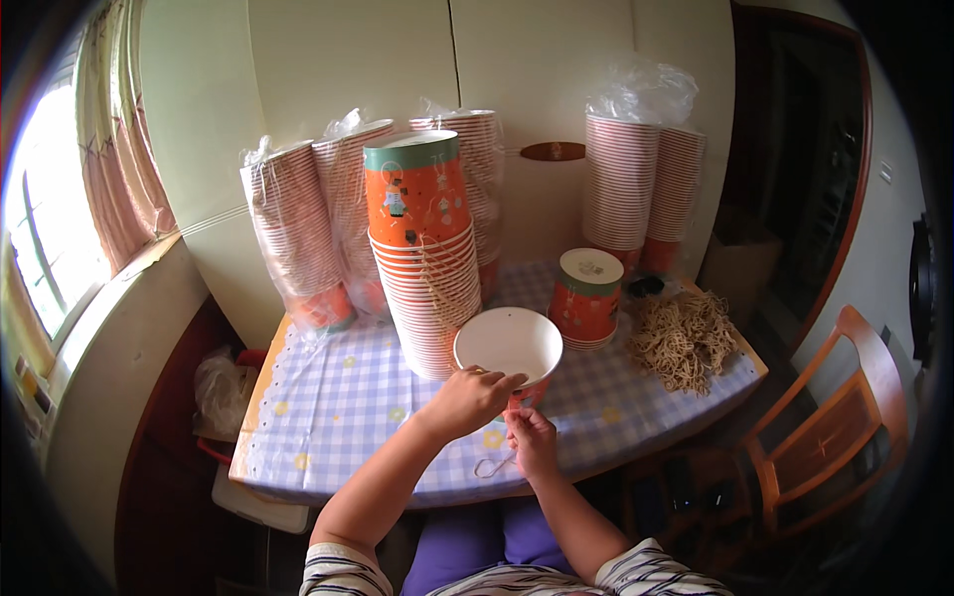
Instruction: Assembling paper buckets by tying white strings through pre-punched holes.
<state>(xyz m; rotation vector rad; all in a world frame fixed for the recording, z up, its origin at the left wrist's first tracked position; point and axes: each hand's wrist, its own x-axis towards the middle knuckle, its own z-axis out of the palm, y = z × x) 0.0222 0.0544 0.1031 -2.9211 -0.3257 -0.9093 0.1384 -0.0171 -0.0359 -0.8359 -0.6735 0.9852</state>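
A tall stack of orange cups point(427, 288) at the middle of the surface point(338, 397) looks done; a heap of string loops point(684, 338) waits far right. The left hand point(469, 397) pinches the near rim of an open cup point(509, 348); the right hand point(532, 437), just below, pinches a string loop point(494, 465).

Matt paper cup point(508, 346) at the hands point(497, 412); beyond, glossy plastic wrap point(298, 238) on stacks; checked cloth on table point(338, 397); right, wooden chair point(830, 417).
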